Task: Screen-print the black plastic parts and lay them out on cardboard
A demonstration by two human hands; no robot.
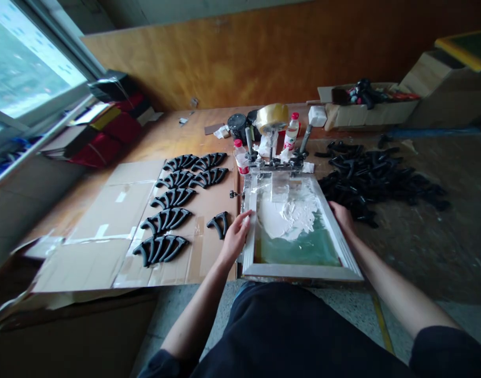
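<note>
Left fingers (245,216) and right fingers (336,208) flank the framed screen (299,270) between them.

The wooden table (177,137) bears cardboard (86,262) left of the screen frame (299,270), heaped black parts (366,170) right of it, bottles (290,137) behind it.
</note>
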